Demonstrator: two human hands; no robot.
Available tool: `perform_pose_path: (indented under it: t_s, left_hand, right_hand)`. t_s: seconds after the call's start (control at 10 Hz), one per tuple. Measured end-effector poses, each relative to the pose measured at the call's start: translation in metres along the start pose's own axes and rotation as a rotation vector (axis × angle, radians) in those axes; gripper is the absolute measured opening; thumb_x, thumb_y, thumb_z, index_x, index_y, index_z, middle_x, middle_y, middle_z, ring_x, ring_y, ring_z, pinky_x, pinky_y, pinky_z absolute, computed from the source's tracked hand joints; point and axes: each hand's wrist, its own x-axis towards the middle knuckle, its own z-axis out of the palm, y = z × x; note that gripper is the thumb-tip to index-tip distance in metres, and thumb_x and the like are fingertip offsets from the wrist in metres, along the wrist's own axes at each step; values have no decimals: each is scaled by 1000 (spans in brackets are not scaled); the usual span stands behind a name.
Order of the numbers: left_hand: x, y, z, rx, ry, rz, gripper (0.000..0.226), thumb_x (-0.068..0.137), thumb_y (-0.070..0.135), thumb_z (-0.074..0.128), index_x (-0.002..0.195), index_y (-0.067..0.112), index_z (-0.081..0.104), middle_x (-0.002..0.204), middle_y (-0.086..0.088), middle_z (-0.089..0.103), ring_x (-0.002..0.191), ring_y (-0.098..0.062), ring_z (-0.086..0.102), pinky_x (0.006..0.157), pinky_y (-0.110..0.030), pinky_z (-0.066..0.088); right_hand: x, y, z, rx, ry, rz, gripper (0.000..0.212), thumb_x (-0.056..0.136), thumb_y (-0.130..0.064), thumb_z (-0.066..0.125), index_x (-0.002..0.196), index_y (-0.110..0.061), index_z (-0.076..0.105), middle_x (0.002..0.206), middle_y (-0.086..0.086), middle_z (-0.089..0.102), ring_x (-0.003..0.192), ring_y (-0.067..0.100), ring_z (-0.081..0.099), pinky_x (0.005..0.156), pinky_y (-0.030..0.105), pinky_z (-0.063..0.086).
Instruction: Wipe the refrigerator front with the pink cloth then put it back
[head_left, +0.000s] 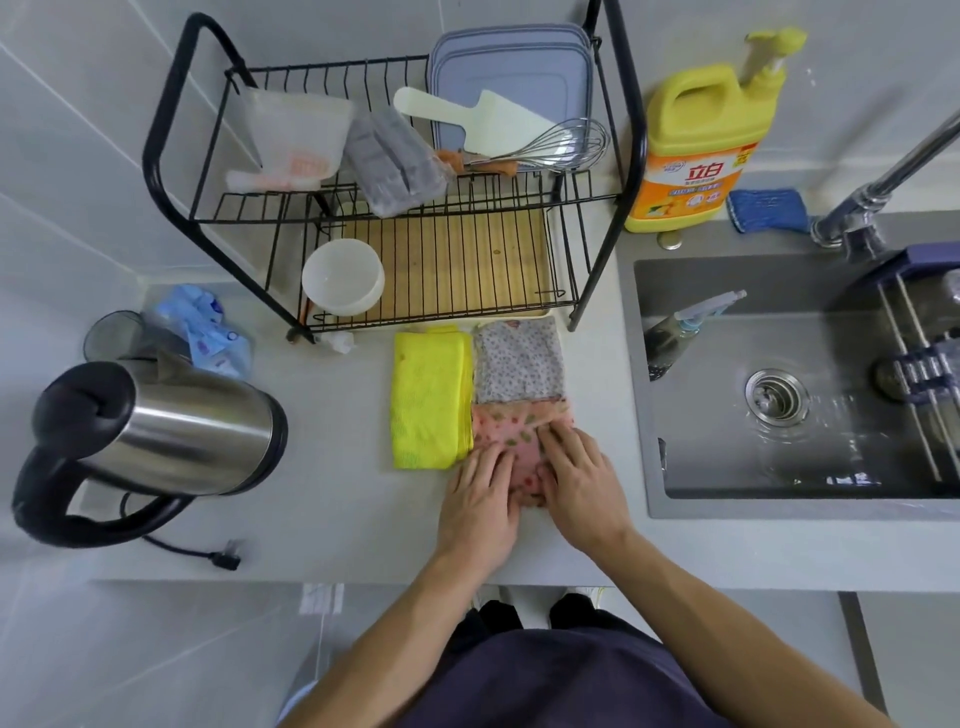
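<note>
- The pink cloth (511, 447) lies folded near the desk's front edge, touching the yellow cloth (430, 397)
- Left hand (480, 506) and right hand (582, 488) press flat on it, fingers straight, close together
- Judged: either picking up or laying back; keep edges square, folds smooth

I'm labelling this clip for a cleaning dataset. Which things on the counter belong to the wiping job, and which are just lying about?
In the job:
pink cloth, flat on the counter
left hand and right hand, both pressing on it

Lying about:
yellow cloth
floral cloth
kettle
dish rack
detergent bottle
blue sponge
sink
</note>
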Motion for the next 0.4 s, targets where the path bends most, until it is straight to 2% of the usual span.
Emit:
perform_pose_path:
  t_s: [0.1, 0.2, 0.3, 0.4]
  left_hand:
    - [2, 0, 2, 43, 7, 6, 69, 79, 23, 83, 142, 9, 59, 149, -7, 55, 138, -31, 52, 114, -49, 46]
    - [0, -2, 8, 66, -23, 18, 71, 84, 28, 79, 147, 7, 55, 158, -12, 48, 146, -32, 47, 122, -47, 31]
    - [-7, -3, 5, 13, -22, 20, 65, 96, 29, 64, 155, 7, 46, 167, -9, 35, 156, -27, 31, 128, -40, 12]
    - [-26, -16, -3, -87, 42, 19, 60, 103, 35, 32, 158, 14, 42, 168, 2, 32, 157, -15, 22, 130, -29, 6]
  right_hand:
    - [2, -7, -4, -97, -52, 26, 58, 97, -31, 38, 147, -7, 57, 150, 14, 56, 135, 34, 52, 103, 48, 53]
    - [1, -10, -5, -177, -119, 51, 60, 96, -33, 39, 150, -10, 54, 154, 12, 53, 136, 31, 52, 101, 45, 53]
    - [-3, -12, -9, -151, -124, 60, 61, 97, -33, 42, 152, -9, 52, 156, 12, 51, 139, 31, 50, 103, 47, 54]
    - [-21, -3, -18, -58, -18, 6, 61, 98, -26, 52, 156, -9, 45, 156, 11, 50, 140, 27, 46, 112, 43, 45]
